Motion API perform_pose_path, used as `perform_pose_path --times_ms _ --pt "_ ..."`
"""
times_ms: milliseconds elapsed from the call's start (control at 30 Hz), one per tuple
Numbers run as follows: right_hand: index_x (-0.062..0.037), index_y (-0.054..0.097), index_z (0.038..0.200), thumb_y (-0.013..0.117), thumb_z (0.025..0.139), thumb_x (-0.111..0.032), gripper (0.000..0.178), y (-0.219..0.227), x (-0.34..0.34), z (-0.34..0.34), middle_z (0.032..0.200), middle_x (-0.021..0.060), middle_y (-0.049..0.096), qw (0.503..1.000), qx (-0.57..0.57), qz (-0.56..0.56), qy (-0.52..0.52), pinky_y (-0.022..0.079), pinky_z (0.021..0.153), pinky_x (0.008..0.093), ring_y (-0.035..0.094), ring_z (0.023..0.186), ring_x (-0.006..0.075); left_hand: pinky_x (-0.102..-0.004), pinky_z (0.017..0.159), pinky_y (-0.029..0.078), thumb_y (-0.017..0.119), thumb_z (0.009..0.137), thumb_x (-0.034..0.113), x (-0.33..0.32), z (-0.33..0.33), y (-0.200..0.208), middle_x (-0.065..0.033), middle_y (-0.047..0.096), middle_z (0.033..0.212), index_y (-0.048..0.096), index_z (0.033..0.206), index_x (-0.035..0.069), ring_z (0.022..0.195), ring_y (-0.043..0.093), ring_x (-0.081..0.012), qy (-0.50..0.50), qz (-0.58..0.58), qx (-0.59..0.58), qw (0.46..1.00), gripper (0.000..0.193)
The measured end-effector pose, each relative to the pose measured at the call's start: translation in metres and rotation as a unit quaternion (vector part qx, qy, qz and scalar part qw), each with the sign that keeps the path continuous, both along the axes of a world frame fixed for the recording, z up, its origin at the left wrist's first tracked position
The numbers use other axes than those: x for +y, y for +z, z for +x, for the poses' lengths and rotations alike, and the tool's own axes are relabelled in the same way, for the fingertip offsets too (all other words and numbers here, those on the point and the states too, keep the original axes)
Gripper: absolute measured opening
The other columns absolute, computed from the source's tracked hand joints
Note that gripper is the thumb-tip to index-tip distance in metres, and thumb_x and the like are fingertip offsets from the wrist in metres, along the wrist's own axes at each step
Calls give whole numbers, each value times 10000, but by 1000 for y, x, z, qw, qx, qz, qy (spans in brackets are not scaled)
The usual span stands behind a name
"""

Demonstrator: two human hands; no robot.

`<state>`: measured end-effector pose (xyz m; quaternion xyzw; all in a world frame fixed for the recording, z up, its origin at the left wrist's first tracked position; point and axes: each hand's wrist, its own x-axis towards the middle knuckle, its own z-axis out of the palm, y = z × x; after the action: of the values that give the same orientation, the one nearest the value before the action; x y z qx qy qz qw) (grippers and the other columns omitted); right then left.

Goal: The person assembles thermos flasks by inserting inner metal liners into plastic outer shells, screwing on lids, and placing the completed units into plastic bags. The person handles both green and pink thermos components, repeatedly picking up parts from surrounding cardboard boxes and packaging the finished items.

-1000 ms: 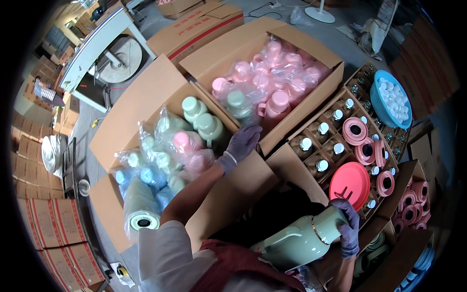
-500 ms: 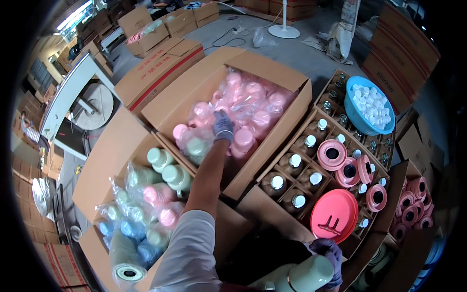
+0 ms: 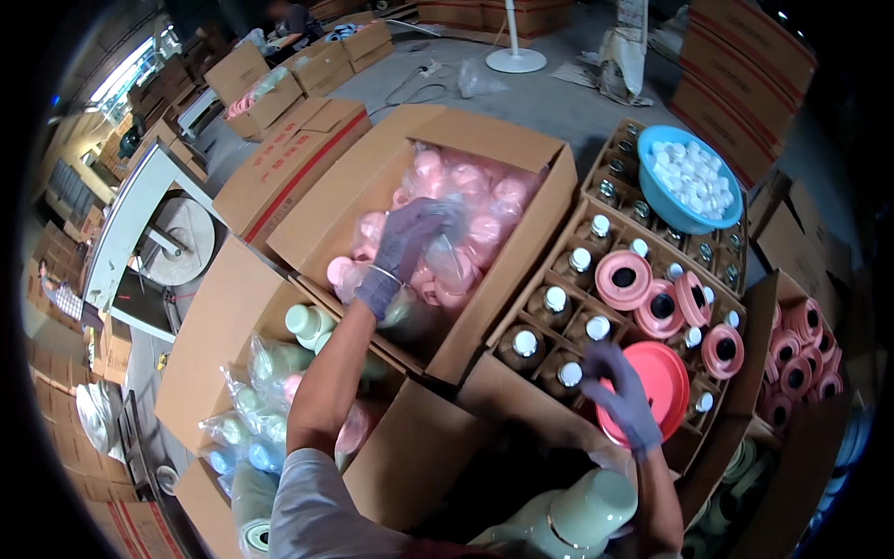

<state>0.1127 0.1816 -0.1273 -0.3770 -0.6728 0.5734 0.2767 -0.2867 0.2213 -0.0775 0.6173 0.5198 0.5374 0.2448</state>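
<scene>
My left hand (image 3: 417,244), in a grey glove, is above the open carton (image 3: 531,256) of bagged pink flasks (image 3: 466,182). Its fingers are closed on a clear plastic bag (image 3: 453,224); whether anything is inside the bag I cannot tell. My right hand (image 3: 622,393), gloved too, hovers over the red dish (image 3: 666,382), fingers curved and apart, slightly blurred. Nothing shows between them. A pale green flask (image 3: 582,512) lies tilted near my body at the lower edge, with no hand on it.
Silver-capped bottles (image 3: 549,303) stand in a divided carton, with pink rings (image 3: 624,279) on top. A blue basin (image 3: 689,182) holds white caps. Left, another carton holds bagged flasks (image 3: 251,410). Pink rings (image 3: 796,377) fill a box at right. A person (image 3: 296,26) is far back.
My left hand has lifted from among the pink flasks, with clear plastic in its fingers. The right hand has left the green flask and moved up over the red dish.
</scene>
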Motion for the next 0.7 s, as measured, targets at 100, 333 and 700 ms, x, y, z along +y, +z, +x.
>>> perform_pose_path --times_ms 100,333,700 --pt "-7 505 1308 722 830 -158 546 26 18 -76 1198 81 590 993 113 11 -23 483 894 298 575 1024 142 -372 937 481 642 852 126 -11 42 9 -152 624 1191 582 1228 4 1066 609 -288 -131 209 225 942 400" --pt "-22 604 945 541 974 -244 233 41 59 -18 797 99 672 827 425 -365 -39 554 550 252 673 687 183 -398 1136 335 491 1003 153 -61 97 -22 -151 431 1456 307 1459 -21 1340 424 -264 -248 -144 -462 839 522" --pt "-66 296 1466 754 794 -451 900 35 -15 37 1470 202 327 962 135 -69 -225 448 999 410 458 1294 294 -222 686 483 626 934 171 -152 234 -39 24 610 815 671 986 12 706 538 -57 -15 -173 -270 947 173"
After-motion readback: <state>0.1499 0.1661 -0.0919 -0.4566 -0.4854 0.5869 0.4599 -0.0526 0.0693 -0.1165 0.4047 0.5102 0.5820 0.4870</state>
